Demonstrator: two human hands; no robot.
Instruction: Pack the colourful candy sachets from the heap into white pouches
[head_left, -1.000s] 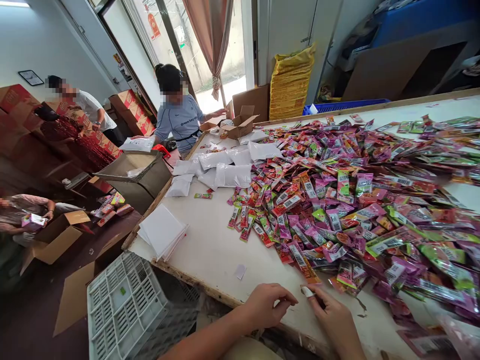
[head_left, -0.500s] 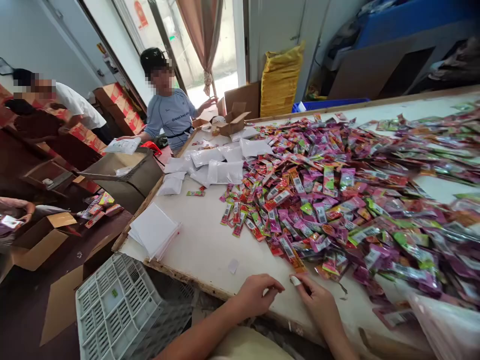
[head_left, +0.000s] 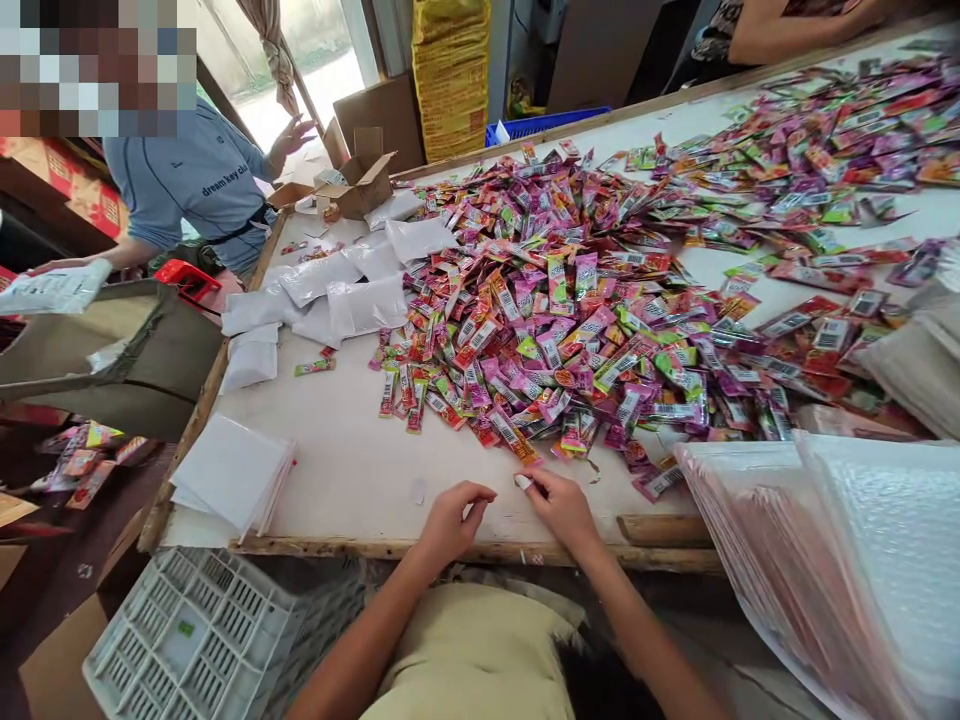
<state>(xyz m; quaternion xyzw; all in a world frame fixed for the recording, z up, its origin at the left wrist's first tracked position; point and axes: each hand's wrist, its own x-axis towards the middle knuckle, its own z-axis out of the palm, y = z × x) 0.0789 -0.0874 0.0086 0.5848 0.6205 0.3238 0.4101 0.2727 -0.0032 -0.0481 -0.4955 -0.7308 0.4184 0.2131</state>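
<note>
The table bears the packets, heaped just beyond the hands. Both forearms reach forward over its near edge. The left hand curls inward, fingertips nearly together; the right mirrors it, thumb and finger close, a white wrap at one fingertip.

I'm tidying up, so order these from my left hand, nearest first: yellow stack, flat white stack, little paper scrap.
1. Paper scrap: just left of your left hand.
2. Flat white stack: near-left corner of the table.
3. Yellow stack: beyond the table's far edge.
</note>
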